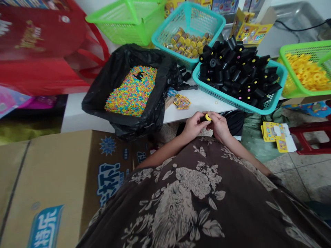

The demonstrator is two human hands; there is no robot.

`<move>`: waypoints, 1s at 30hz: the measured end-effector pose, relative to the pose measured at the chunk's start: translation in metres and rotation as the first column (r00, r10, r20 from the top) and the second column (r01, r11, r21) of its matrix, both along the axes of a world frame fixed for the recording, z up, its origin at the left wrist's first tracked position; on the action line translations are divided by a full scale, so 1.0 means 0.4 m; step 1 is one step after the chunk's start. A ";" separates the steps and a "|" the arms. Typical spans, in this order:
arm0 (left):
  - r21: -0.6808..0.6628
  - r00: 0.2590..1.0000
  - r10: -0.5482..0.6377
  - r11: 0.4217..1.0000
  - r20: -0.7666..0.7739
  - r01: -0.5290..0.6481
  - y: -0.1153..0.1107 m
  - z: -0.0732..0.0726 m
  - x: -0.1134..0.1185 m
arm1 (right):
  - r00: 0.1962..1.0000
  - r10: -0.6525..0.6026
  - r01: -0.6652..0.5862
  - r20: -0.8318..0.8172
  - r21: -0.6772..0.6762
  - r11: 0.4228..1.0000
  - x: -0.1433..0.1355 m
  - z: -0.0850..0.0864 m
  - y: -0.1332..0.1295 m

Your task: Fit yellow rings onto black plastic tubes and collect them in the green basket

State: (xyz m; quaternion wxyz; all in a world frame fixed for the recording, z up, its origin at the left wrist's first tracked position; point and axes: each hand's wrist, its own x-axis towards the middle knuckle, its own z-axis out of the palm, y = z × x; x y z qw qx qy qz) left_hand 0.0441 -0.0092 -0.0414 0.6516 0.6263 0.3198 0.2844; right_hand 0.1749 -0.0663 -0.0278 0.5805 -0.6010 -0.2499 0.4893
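Note:
Both of my hands meet over my lap, just off the table's front edge. Between them is a small black piece with a yellow top (208, 117). My left hand (192, 124) has its fingers closed round the black part from the left. From the right, my right hand (218, 125) pinches the same piece near its yellow top. The nearest basket, a teal one (232, 100), is heaped with black cylindrical pieces (234, 69), some showing yellow or pink dots. Small printed yellow packets (182, 102) lie on the white table (198, 98) beyond my hands.
A black bag (97, 93) holds colourful beads (131, 93). Behind stand a green basket (119, 20) and a teal basket (165, 32) of yellow-capped containers. At right, another green basket (292, 82) holds yellow rings. A cardboard box (51, 165) is at left, a red stool (307, 137) at right.

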 end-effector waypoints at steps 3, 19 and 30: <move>-0.073 0.998 0.018 0.997 0.053 -0.014 -0.006 -0.003 0.001 | 1.000 0.024 -0.024 -0.015 -0.002 1.000 -0.004 0.000 -0.001; -0.172 0.996 0.061 0.984 0.058 -0.050 -0.015 0.005 -0.002 | 0.992 -0.090 0.085 0.088 0.062 0.994 -0.007 0.007 0.017; -0.248 0.992 0.077 0.968 0.103 -0.049 -0.018 0.004 -0.003 | 0.989 -0.123 0.116 0.078 0.093 0.989 -0.002 0.006 0.027</move>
